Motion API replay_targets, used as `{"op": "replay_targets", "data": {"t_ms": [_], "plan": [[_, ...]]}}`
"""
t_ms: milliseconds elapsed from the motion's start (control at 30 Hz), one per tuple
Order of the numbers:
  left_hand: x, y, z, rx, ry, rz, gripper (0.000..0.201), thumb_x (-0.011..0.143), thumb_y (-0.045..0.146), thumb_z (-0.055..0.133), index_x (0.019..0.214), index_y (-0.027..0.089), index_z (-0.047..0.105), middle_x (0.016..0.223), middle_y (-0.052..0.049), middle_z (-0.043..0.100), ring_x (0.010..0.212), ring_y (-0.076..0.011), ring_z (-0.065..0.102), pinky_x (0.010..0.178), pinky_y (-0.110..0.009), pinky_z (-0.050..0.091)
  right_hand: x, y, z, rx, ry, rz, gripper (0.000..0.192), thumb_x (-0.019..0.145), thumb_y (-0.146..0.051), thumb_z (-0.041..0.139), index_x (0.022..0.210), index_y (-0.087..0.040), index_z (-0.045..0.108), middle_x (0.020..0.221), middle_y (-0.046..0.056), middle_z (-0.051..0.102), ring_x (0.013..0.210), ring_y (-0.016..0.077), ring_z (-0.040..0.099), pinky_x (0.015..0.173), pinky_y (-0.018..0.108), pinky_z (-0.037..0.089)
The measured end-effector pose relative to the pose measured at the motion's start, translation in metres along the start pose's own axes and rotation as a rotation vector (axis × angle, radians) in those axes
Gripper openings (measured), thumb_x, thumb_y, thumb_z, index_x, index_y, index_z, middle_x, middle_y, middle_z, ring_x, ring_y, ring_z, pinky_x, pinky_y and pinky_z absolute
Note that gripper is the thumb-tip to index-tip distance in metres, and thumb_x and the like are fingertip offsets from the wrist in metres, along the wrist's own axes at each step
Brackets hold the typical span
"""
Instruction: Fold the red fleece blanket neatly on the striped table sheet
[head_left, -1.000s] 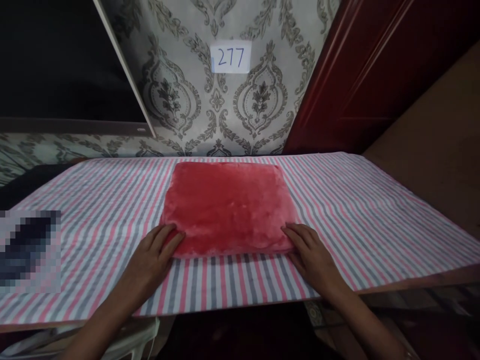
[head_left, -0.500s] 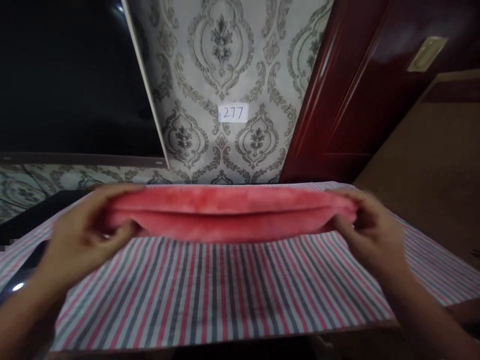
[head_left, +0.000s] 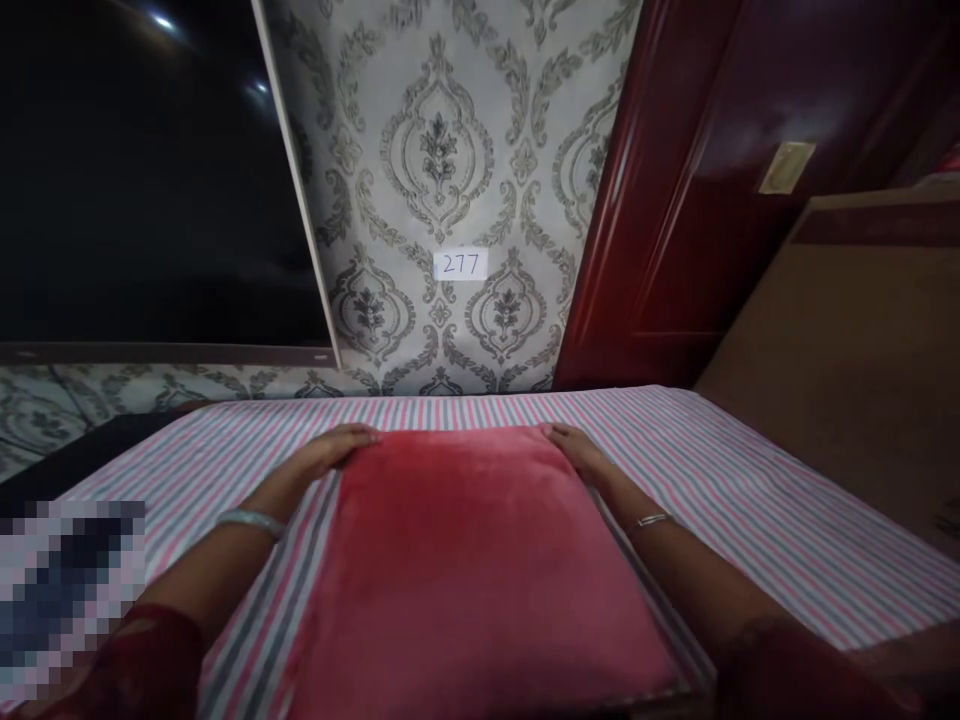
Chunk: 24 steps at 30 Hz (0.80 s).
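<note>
A red plush cloth (head_left: 480, 560) lies spread flat on the striped tablecloth (head_left: 675, 450), its near end reaching the table's front edge. My left hand (head_left: 330, 450) is at its far left corner, fingers closed over the edge. At the far right corner my right hand (head_left: 581, 452) holds the cloth in the same way. Both arms stretch forward along the cloth's two sides. The undersides of the fingers and the thumbs are mostly hidden.
A large dark screen (head_left: 150, 190) stands at the back left. Behind the table is a patterned wall with a paper label (head_left: 460, 264) reading 277. A dark red door (head_left: 675, 200) and a brown cardboard panel (head_left: 847, 370) are on the right. A blurred-out patch covers the lower left.
The cloth was held up as a folded band stretched between both hands; now it lies flat on the table. My hands have come closer together, with arms reaching farther forward.
</note>
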<state>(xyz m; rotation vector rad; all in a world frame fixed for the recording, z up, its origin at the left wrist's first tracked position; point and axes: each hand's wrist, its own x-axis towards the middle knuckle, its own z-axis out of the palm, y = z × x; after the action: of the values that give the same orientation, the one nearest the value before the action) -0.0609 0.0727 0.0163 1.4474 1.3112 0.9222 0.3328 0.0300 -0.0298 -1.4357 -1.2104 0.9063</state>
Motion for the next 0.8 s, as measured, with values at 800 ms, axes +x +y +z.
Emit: {"op": "replay_targets", "data": {"t_ms": [800], "plan": [[0.017,-0.051,0.012,0.111,0.009,-0.037,0.054,0.052,0.063,0.08,0.078,0.019,0.062,0.073,-0.005,0.069,0.071,-0.0246,0.064,0.062,-0.033,0.049,0.031,0.057,-0.007,-0.385,0.059,0.022,0.023,0.087,-0.031,0.053,0.091,-0.015,0.069,0.086,0.01,0.074,0.085,0.0251,0.068,0.077,0.035,0.052]]}}
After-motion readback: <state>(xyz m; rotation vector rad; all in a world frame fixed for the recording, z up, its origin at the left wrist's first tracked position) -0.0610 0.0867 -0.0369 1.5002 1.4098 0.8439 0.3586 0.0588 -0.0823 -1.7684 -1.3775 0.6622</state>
